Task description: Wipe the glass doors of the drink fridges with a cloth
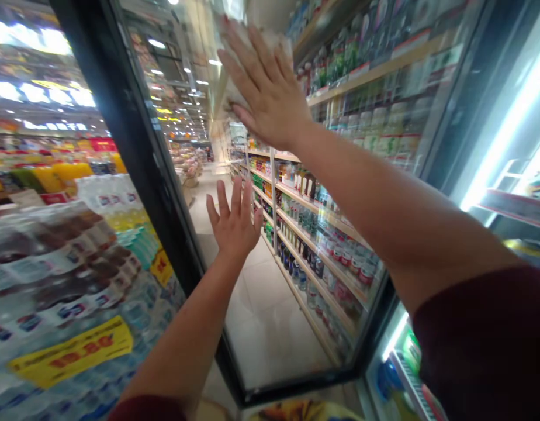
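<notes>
A glass door (305, 362) with a black frame stands swung open in front of me. My right hand (270, 96) is raised high against its pane, palm toward the glass and fingers stretched out. Behind those fingers shows a pale blurred patch; whether it is a cloth or a reflection I cannot tell. Lower and to the left, my left hand (235, 219) has its fingers spread, palm toward the same pane. Whether its palm touches the glass is unclear. Both sleeves are dark red.
On the right is a lit cooler with a shelf (412, 380) and bottles. Through the glass appear long shelves of bottles (340, 251) along a tiled aisle (261, 298). Stacked drink packs (55, 263) with a yellow price sign (72, 351) stand left of the door.
</notes>
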Tool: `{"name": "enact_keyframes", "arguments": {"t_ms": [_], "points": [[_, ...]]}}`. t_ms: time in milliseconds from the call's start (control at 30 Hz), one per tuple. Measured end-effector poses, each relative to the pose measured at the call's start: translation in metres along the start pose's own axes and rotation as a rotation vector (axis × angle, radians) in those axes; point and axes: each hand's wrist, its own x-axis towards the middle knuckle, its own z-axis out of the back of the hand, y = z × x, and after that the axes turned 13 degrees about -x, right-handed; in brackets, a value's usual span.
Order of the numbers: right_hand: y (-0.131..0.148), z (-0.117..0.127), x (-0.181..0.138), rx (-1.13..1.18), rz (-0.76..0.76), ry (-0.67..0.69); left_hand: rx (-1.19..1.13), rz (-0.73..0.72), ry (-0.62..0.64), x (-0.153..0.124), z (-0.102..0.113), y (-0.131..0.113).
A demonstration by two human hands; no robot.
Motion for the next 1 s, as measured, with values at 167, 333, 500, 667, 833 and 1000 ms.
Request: {"name": "enact_keyframes", "arguments": {"t_ms": [167, 333, 500, 667, 833, 1000], "points": [[-0.096, -0.026, -0.058, 0.013, -0.074, -0.134, -0.023, 0.014, -0.009, 0.0, 0.0, -0.001], [-0.158, -0.047, -0.097, 0.028, -0.482, -0.189, -0.002, -0.003, -0.013, -0.001, -0.003, -0.003], [-0.119, -0.036, -0.054, 0.041, -0.735, -0.177, -0.026, 0.026, 0.0, 0.0, -0.003, -0.005], [-0.032, -0.017, -0.024, 0.025, -0.334, -0.142, -0.022, 0.02, -0.018, 0.0, -0.002, -0.006], [-0.011, -0.012, -0.041, 0.2, 0.025, -0.067, -0.005, 0.002, -0.009, -0.001, 0.0, -0.001], [-0.076, -0.021, -0.079, 0.362, 0.053, -0.011, -0.008, 0.019, 0.002, -0.001, 0.001, -0.002]]}}
